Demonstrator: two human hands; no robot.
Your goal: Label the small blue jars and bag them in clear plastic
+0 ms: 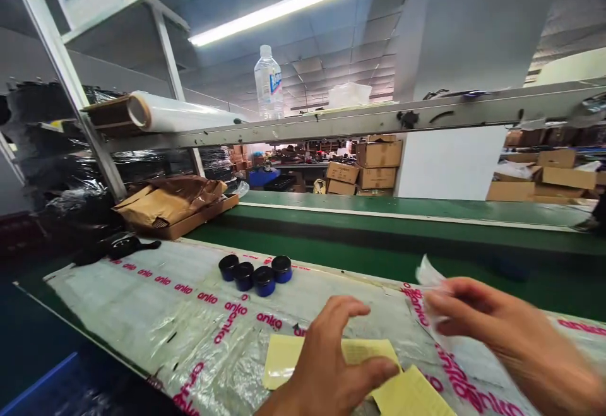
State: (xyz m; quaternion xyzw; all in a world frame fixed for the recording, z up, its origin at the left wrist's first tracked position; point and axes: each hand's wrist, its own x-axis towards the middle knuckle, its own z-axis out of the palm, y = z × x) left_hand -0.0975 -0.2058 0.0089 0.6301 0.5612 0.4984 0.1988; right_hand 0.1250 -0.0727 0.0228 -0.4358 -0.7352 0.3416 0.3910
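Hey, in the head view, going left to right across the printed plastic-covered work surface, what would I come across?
Going by their middles: the black item, the four dark blue caps, the left hand, the thin whitish plastic, the right hand pinching it.

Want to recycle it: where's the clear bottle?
In the head view, the bottle stands left of centre on the raised shelf, right of the white roll.

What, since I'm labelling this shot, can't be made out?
In the head view:
Rear yellow sheet: partly hidden by the left hand; print too small to read.
Front yellow sheet: cut off by the bottom edge.
Whitish piece: blurred, partly covered by the right hand.
Blue bin: cut off at the bottom-left corner.
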